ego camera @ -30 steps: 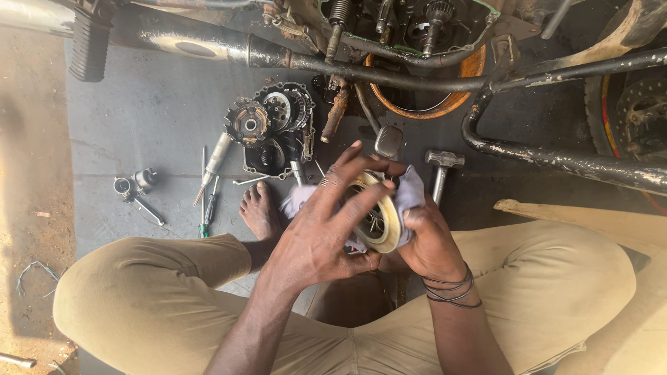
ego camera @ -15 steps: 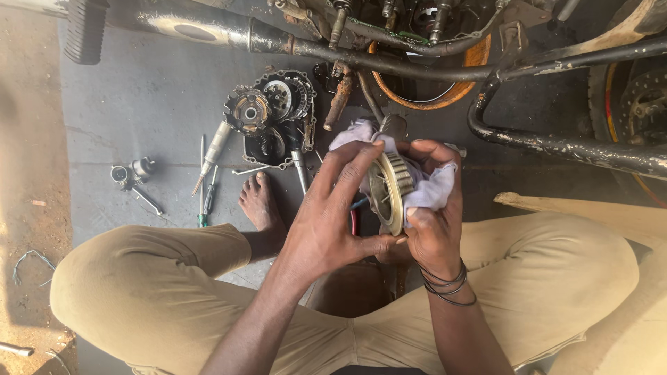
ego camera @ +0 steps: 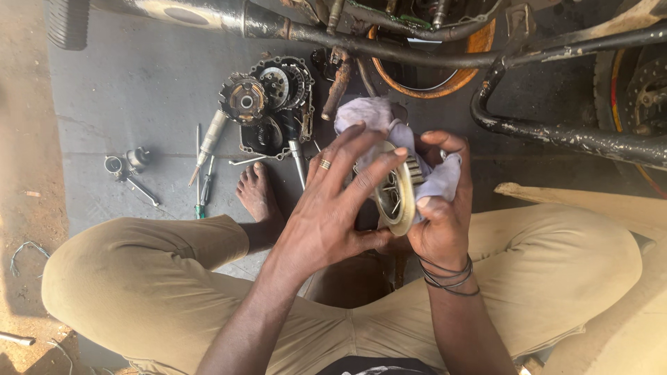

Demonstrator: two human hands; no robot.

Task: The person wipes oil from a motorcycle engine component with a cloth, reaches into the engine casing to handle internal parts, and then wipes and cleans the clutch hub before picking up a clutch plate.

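Dismantled clutch parts [ego camera: 267, 104], screwdrivers [ego camera: 203, 177] and sockets [ego camera: 124, 165] on grey floor [ego camera: 139, 83], beneath motorcycle frame tubes [ego camera: 556, 132].

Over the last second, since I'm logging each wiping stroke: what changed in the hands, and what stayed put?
The round metal part has turned from lying nearly flat to standing on edge, rim toward the camera. The pale cloth, earlier tucked under it, now bunches above and behind. The left hand still spreads over its face; the right hand still grips it through the cloth. The dismantled parts and tools on the floor lie unmoved.
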